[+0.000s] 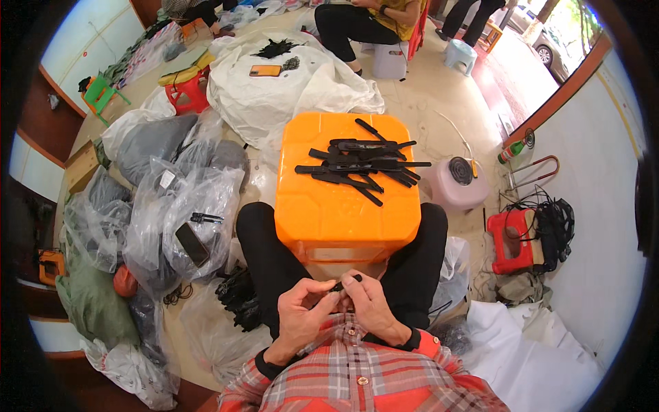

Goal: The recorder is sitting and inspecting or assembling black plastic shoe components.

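My left hand [306, 311] and my right hand [370, 306] meet close in front of my plaid shirt, fingertips pinched together. Between them is a small black strip [337, 287], mostly covered by the fingers. Just beyond my hands, between my knees, stands an orange plastic stool [343, 223]. A loose pile of flat black strips [360, 163] lies across its top, several of them pointing in different directions. The strips look like short straps, but their exact kind is too small to tell.
Left of my knees are clear plastic bags [154, 213] with a dark phone [191, 245] on them. Black bundled pieces [239, 299] lie by my left leg. At right stand a pinkish container [458, 182] and a red stool [509, 240]. White sheeting [237, 89] spreads ahead, near other people.
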The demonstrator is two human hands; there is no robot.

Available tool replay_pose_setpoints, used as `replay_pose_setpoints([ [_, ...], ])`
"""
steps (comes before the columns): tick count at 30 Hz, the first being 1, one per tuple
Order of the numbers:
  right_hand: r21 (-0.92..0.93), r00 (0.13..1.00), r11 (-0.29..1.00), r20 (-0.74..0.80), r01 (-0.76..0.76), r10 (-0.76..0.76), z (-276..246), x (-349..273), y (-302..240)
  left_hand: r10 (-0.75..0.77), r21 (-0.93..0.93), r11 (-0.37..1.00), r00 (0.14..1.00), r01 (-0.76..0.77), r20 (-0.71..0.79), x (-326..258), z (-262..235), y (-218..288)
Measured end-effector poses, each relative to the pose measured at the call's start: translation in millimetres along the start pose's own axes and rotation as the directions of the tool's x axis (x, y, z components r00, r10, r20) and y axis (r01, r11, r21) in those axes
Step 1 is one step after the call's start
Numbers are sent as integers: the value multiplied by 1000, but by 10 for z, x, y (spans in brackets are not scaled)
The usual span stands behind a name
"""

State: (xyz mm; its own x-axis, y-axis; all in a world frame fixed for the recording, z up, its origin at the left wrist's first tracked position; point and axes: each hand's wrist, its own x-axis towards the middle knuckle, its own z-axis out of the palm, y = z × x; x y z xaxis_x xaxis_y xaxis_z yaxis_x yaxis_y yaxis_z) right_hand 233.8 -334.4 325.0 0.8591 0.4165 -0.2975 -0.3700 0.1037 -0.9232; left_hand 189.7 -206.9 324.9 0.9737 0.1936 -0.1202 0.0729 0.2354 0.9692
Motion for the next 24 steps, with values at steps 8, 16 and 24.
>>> replay_pose_setpoints([
  [8,-36,995,999,100,25,-22,-38,19,5,-103,-87,991,995,104,14,48,-49,27],
  [16,-84,989,996,147,39,-27,-68,31,-5,-128,-127,984,992,124,-23,35,-19,28],
  [24,-478,957,835,227,271,-181,-102,45,-65,-142,25,989,985,146,-99,11,8,44],
])
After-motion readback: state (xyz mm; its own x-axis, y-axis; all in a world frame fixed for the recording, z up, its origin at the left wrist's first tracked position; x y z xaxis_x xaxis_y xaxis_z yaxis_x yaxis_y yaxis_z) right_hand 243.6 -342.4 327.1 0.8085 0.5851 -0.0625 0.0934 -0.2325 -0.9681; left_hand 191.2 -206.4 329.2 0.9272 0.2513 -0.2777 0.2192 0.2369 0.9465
